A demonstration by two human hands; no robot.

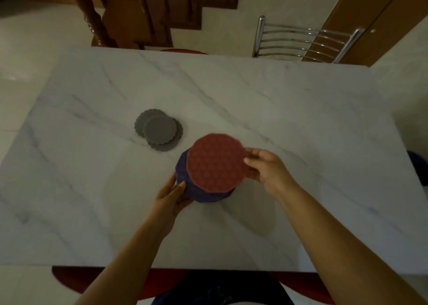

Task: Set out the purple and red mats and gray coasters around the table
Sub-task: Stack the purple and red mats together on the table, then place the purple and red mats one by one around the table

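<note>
Red mat (pixel 216 162) flat, round, axisless

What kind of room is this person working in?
Most likely a dining area in a home. A marble-look table has a metal-backed chair at its far side, a wooden staircase rises behind, and gray coasters lie on the table.

Both forearms reaching fwd, converging mid-scene; left hand (pixel 172 194) cupped, thumb up; right hand (pixel 266 168) pinching, fingers pointing left.
</note>
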